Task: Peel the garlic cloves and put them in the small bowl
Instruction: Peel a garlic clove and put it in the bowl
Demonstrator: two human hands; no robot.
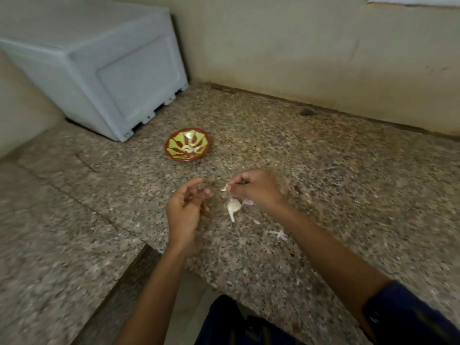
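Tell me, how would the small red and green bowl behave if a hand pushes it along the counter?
The small red and green bowl looks shallow and wide, so it should probably slide rather than tip. The speckled stone counter appears smooth, which favours sliding. It seems ceramic, so likely breakable if knocked off.

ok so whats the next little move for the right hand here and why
Probably carry the pale piece pinched in the right hand to the small bowl, if it is a peeled clove; blur leaves that unsure. The left hand holds nothing, and loose skins lie on the counter below.
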